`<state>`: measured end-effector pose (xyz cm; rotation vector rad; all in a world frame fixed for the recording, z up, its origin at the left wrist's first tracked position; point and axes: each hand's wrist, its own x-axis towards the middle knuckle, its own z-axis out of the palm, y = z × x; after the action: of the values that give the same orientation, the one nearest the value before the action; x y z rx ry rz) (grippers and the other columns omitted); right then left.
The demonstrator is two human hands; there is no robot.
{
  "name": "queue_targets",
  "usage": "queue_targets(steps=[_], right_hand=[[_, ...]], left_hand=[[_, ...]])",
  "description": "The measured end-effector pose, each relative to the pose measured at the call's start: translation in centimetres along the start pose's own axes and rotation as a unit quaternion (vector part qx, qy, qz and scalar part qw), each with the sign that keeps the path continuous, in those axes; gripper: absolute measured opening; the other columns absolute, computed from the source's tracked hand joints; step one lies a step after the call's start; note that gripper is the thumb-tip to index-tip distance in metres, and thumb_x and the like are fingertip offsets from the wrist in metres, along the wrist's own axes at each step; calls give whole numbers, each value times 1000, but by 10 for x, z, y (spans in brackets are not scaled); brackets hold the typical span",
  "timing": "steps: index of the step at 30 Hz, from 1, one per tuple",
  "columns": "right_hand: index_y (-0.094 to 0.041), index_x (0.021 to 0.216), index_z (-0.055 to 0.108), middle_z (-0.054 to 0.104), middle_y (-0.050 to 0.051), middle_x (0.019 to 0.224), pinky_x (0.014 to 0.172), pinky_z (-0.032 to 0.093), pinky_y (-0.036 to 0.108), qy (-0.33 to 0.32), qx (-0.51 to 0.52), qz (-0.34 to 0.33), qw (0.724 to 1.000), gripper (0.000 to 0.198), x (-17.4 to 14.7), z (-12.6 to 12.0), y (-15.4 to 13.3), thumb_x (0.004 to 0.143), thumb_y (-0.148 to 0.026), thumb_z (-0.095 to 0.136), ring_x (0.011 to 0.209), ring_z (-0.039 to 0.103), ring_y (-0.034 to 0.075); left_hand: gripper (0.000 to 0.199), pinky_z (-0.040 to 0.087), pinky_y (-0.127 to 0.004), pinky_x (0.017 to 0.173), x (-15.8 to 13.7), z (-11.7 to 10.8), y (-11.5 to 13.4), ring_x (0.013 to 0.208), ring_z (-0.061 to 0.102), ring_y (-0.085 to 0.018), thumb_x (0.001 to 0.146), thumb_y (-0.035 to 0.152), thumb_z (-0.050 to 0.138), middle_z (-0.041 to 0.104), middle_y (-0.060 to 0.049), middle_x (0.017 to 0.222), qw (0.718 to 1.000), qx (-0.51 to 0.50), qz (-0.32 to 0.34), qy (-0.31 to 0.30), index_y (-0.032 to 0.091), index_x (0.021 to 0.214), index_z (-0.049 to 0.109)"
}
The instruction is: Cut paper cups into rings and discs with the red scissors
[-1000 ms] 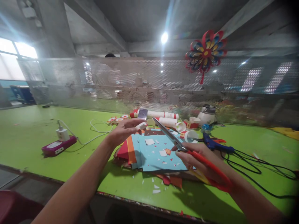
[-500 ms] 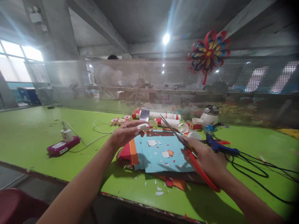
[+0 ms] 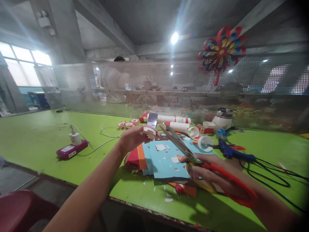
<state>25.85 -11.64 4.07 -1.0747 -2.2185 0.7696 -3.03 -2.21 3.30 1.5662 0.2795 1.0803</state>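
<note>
The left hand (image 3: 131, 139) pinches a small white paper ring (image 3: 147, 131); the right hand (image 3: 212, 175) grips red-handled scissors (image 3: 193, 154), blades parted. Best to feed the ring squarely between the blades, fingertips clear, above the paper sheets (image 3: 166, 159).

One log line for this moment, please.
left hand: holds small white paper piece | right hand: holds red-handled scissors, blades open | below: light blue paper sheet

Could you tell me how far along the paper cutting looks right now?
Done: paper scraps litter the blue sheet. In hand: the left hand pinches a white paper piece, and the right hand holds open scissors short of it. Left: that piece looks uncut.
</note>
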Motion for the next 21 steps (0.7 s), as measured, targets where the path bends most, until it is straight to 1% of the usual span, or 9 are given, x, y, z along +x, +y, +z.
queue_targets(steps=[2, 5, 7, 10, 11, 13, 16, 18, 21], right_hand=[[-27, 105, 72, 71, 6, 103, 84, 53, 37, -3, -3, -1, 1000, 35, -2, -2, 2, 87, -51, 54, 94, 64, 26], [-30, 107, 72, 72, 5, 98, 80, 54, 36, -3, -12, 12, 1000, 34, -6, -2, 6, 87, -51, 53, 88, 66, 24], [-31, 108, 72, 72, 5, 100, 79, 53, 35, -10, -24, 20, 999, 35, -9, -1, 10, 87, -52, 54, 89, 66, 24], [-31, 107, 73, 72, 6, 102, 79, 53, 34, -23, -28, 22, 999, 37, -9, 0, 12, 86, -54, 54, 92, 66, 25], [-30, 107, 73, 72, 6, 98, 75, 53, 33, -26, -21, 22, 999, 38, -9, 0, 11, 86, -55, 54, 88, 66, 24], [-27, 105, 73, 72, 5, 82, 67, 53, 31, -38, 12, 23, 999, 42, -7, 0, 7, 87, -57, 50, 73, 66, 21], [-23, 100, 74, 64, 3, 59, 58, 51, 28, -94, 82, 20, 992, 48, -3, -1, 2, 89, -59, 44, 55, 60, 18], [-22, 98, 73, 61, 2, 55, 55, 50, 27, -130, 116, 27, 984, 50, -2, -2, 3, 90, -60, 43, 51, 57, 17], [-20, 99, 72, 61, 1, 56, 57, 49, 26, -131, 134, 48, 981, 50, -2, -3, 8, 91, -59, 42, 52, 57, 16]], left_hand=[[40, 37, -28, 56, -1, 2, 0, 70, 58, -18, 77, 46, 55, 68, -15, 84, 999, -12, -17, -26, 11, 89, 70], [38, 39, -28, 55, -2, 4, -3, 71, 62, -20, 79, 47, 55, 69, -14, 81, 996, -36, -51, -63, 14, 93, 68], [35, 39, -28, 55, -3, 4, -6, 69, 63, -20, 79, 47, 56, 70, -12, 79, 994, -47, -69, -68, 16, 92, 67], [34, 40, -28, 54, -4, 4, -8, 64, 62, -17, 80, 46, 57, 69, -10, 78, 993, -53, -83, -59, 16, 91, 67], [34, 40, -28, 54, -4, 3, -9, 63, 62, -17, 80, 45, 57, 70, -10, 79, 993, -54, -85, -58, 15, 91, 67], [33, 39, -28, 54, -5, 3, -9, 63, 62, -17, 81, 44, 56, 70, -11, 79, 993, -53, -85, -65, 15, 91, 67], [31, 38, -29, 55, -4, 2, -9, 66, 62, -18, 81, 42, 57, 69, -11, 78, 994, -46, -70, -68, 15, 91, 68], [31, 37, -29, 55, -3, 2, -9, 64, 59, -17, 81, 41, 57, 67, -10, 76, 996, -33, -61, -62, 14, 91, 69], [33, 36, -29, 55, -1, 2, -11, 64, 57, -17, 81, 40, 56, 65, -10, 75, 997, -10, -55, -60, 12, 92, 69]])
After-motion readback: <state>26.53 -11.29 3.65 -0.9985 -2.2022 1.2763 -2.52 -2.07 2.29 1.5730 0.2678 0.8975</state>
